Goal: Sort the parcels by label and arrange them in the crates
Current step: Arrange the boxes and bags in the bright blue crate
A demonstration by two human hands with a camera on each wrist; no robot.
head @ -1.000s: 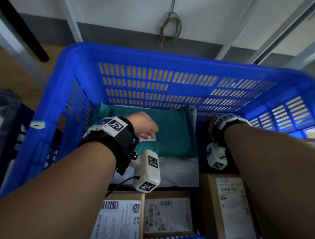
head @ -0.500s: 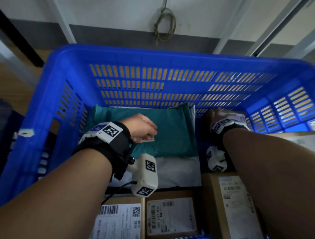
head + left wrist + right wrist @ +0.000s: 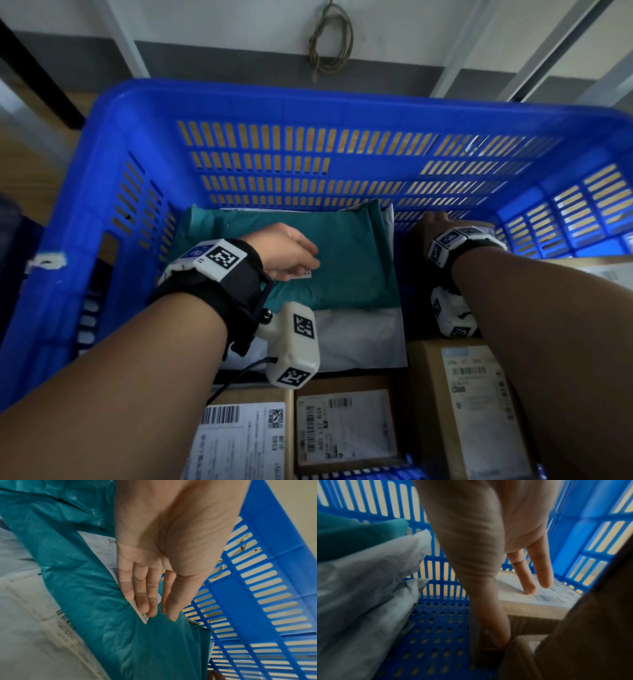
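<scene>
Fingers (image 3: 145,588) straight on crinkled teal mailer (image 3: 102,635); right fingers (image 3: 539,568) straight on cardboard box (image 3: 530,601)

The print on the white paper label (image 3: 102,550) of the teal plastic mailer bag (image 3: 96,601) was blurred; the left hand (image 3: 164,545) covered part of it.

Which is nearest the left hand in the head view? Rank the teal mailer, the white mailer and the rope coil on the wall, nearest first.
1. Teal mailer: directly under the left hand, whose fingers rest on its label.
2. White mailer: beneath the teal one, sticking out toward the person.
3. Rope coil: on the wall beyond the blue crate.
</scene>
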